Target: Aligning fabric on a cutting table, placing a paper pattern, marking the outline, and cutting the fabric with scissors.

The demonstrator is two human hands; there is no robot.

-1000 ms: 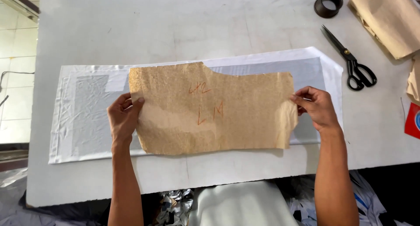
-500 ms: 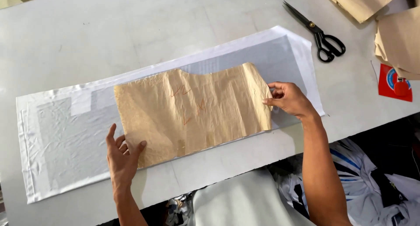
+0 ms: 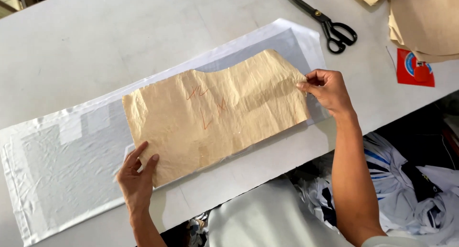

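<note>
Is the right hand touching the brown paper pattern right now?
Touching. The head view shows the right hand pinching the right edge of the brown paper pattern between thumb and fingers.

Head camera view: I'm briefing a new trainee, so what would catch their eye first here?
The crumpled tan paper pattern with red markings, lying on a long white fabric strip mid-table. The left hand presses its lower left corner flat; the right hand pinches its right edge. Black scissors lie at the top right, beside a stack of tan paper pieces.

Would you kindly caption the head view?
Both hands, left and right, position a paper pattern on white fabric.
</note>
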